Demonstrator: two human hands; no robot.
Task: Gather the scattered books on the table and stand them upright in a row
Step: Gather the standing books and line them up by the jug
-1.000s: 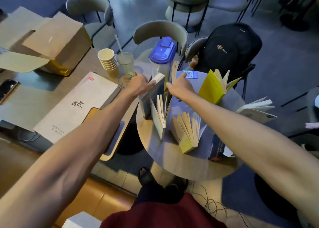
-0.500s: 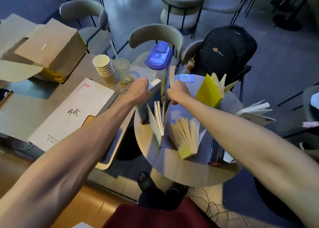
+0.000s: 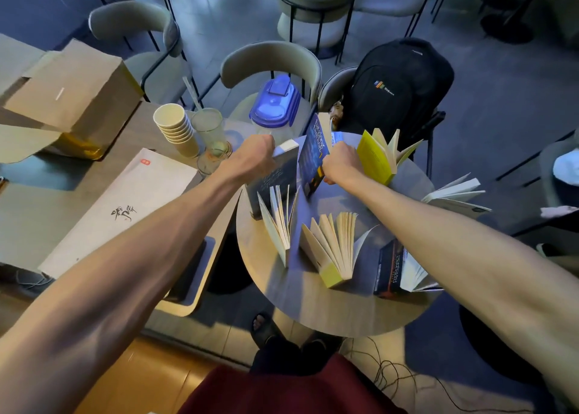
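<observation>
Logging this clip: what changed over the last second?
The right hand swung the blue-covered paperback round, so its front cover now shows. The left hand closed on the top of the dark grey book. The fanned books on the round table stayed put.

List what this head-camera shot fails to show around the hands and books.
1. Head view: the fingertips of the left hand, hidden behind its own knuckles where it grips the grey book.
2. Head view: the fingertips of the right hand, hidden behind the hand's back beside the blue book.
3. Head view: the dark book, partly covered by the right forearm; its spine lettering is too blurred to read.
</observation>
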